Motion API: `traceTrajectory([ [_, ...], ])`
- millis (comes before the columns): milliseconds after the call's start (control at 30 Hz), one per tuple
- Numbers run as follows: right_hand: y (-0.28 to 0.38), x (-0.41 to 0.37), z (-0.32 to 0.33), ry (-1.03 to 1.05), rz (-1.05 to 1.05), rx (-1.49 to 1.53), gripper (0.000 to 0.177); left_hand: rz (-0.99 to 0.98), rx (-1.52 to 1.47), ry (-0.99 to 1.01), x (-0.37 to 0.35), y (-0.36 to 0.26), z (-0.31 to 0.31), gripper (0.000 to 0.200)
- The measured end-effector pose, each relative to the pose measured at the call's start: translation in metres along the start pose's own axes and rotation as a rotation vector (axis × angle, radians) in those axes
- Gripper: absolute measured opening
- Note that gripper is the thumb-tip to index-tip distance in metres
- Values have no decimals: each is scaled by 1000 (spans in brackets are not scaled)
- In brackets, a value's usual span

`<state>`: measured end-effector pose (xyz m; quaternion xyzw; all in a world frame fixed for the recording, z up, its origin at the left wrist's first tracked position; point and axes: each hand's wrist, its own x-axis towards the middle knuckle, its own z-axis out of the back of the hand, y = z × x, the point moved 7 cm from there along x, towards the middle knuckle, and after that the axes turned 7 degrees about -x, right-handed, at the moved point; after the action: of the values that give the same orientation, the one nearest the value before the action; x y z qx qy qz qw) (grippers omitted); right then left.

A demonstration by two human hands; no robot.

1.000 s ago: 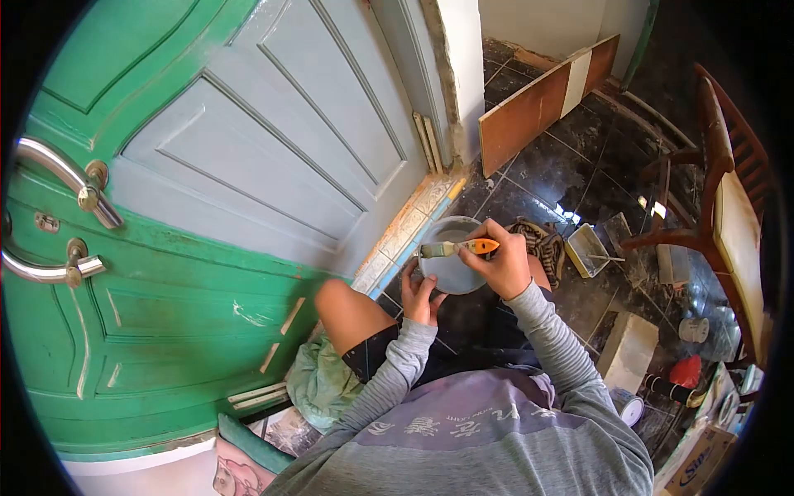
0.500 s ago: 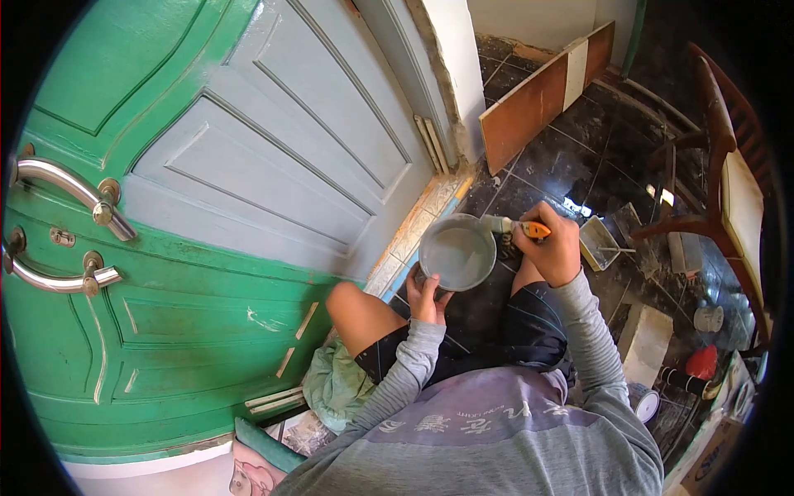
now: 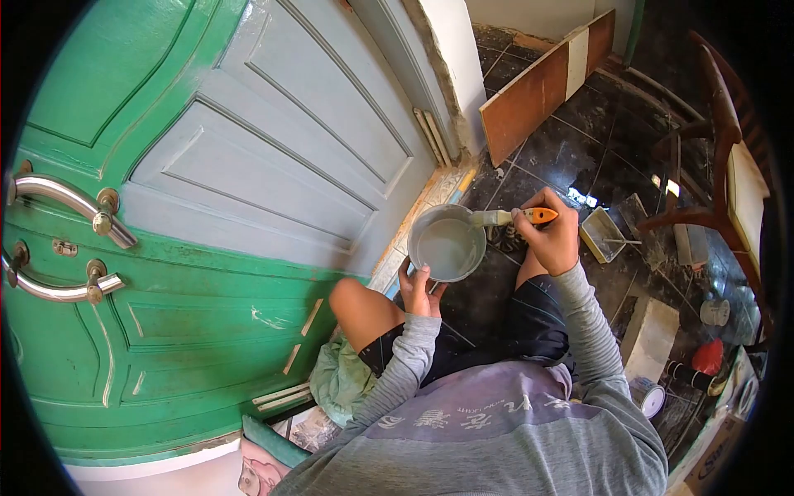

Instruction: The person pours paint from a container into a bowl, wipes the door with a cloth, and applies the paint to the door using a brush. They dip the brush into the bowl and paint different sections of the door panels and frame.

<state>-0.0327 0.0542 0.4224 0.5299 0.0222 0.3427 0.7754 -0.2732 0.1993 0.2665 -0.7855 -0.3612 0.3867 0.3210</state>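
Note:
My left hand (image 3: pixel 419 291) grips the near rim of a round paint bucket (image 3: pixel 411 240) with grey paint inside, thumb over the edge. Between the fingers of my right hand (image 3: pixel 552 235) is a paintbrush (image 3: pixel 539 216) with an orange handle, its pale bristles reaching the bucket's right rim. To the left stands a door (image 3: pixel 273 165), grey on its upper panels and green elsewhere, with two curved metal handles (image 3: pixel 70 192).
A brown board (image 3: pixel 529 107) leans at the back. At the right are a wooden chair (image 3: pixel 728 178), a paint tray (image 3: pixel 602 236) with a stick in it, a pale block (image 3: pixel 651 339) and a can (image 3: pixel 648 398). A green cloth (image 3: pixel 341 380) lies by my left knee.
The bucket and my left hand have shifted slightly left and up in view. The brush now lies flatter, with its bristles at the bucket's upper right rim.

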Motion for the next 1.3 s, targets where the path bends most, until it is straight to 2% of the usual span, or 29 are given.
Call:
traceTrajectory([
  [400,-15,2,-10,-54,-55,52,18,-7,-51,-17,7,-12,1,69],
  [500,-17,4,-14,-69,-97,101,17,-16,-145,-33,7,-19,2,66],
  [600,-35,7,-24,-141,-145,203,16,-32,-176,-48,9,-25,8,66],
  [633,-43,9,-32,-171,-205,338,17,-38,-184,-55,8,-27,11,66],
  [767,-67,41,-98,-292,-359,825,16,-65,-200,-86,5,-38,30,67],
  [833,-58,71,-142,-319,-377,924,16,-81,-196,-109,-1,-47,40,67],
  [867,-47,88,-162,-324,-386,1004,16,-101,-131,-120,-5,-52,43,61],
  [1000,26,156,-209,-372,-266,1180,18,-57,-277,-177,-11,-54,91,62],
  [1033,39,166,-218,-380,-210,1215,19,-66,-233,-178,-15,-61,91,63],
  [1100,47,170,-239,-390,-155,1220,19,-83,-148,-183,-27,-73,91,67],
  [1133,32,163,-256,-390,-207,1189,19,-72,-158,-183,-28,-72,101,72],
  [1233,-57,116,-322,-421,-409,1043,20,-151,-145,-189,-38,-89,96,74],
  [1267,-87,99,-333,-455,-506,958,20,-160,-151,-176,-38,-91,99,75],
  [1300,-92,95,-333,-445,-506,838,20,-169,-159,-161,-38,-92,103,76],
])
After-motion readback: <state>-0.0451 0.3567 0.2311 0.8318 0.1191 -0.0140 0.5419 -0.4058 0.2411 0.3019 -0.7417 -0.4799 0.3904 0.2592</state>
